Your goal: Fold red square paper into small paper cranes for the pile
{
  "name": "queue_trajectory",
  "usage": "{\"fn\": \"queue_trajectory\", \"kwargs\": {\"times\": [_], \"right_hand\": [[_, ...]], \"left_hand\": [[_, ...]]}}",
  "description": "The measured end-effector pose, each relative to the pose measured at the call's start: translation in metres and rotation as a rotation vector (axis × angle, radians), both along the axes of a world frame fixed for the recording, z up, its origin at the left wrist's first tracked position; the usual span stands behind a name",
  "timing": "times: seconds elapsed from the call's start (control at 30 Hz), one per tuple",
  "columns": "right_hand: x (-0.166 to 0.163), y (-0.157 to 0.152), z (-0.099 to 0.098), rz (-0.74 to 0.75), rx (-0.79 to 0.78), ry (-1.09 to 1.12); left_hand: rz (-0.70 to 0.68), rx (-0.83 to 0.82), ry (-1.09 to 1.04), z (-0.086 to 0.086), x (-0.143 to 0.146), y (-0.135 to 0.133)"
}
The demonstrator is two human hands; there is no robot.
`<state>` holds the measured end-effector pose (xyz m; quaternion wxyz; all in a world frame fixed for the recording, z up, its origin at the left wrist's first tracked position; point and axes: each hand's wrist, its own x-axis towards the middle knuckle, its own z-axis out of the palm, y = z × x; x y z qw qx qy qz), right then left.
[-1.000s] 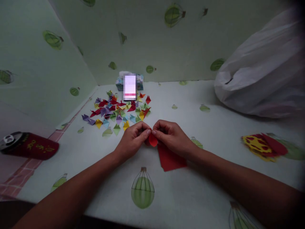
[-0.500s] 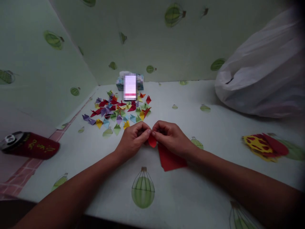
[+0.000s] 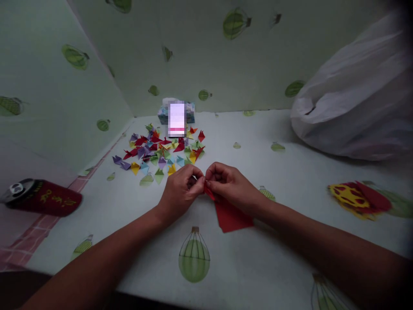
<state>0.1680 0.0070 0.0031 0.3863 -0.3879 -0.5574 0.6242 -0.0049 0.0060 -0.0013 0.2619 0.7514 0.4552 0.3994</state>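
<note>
Both hands meet over the middle of the table, fingertips almost touching. Between them is a small folded piece of red paper (image 3: 209,192), its lower tip poking out below the fingers. My left hand (image 3: 182,185) pinches its left side with thumb and forefinger; my right hand (image 3: 229,183) pinches the right side. The fingers cover most of the folds. Below my right hand and wrist lies a flat red paper sheet (image 3: 232,217), partly hidden by them. Beyond the hands, several small folded paper cranes (image 3: 161,150) in many colours are scattered.
A lit phone (image 3: 177,120) leans on a tissue box (image 3: 191,113) at the back. On the left lies a red drink can (image 3: 48,197). A white plastic bag (image 3: 351,103) bulges at the back right. Yellow and red paper cut-outs (image 3: 351,196) lie at the right.
The folded red paper has turned between my fingers and shows a narrower, slanted tip. My hands have stayed almost in place.
</note>
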Motion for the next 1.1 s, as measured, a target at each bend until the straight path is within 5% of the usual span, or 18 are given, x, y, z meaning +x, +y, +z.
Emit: {"fn": "queue_trajectory", "kwargs": {"times": [0.3,0.5,1.1], "right_hand": [[0.0,-0.002,-0.001,-0.114,0.07,-0.05],[-0.004,-0.003,-0.007,-0.17,0.207,-0.157],[-0.003,-0.003,-0.007,-0.185,0.089,-0.011]], "left_hand": [[0.171,-0.149,-0.328,0.002,0.002,-0.001],[0.14,-0.278,-0.468,0.001,0.009,-0.011],[0.025,-0.635,-0.596,0.006,0.02,-0.018]]}}
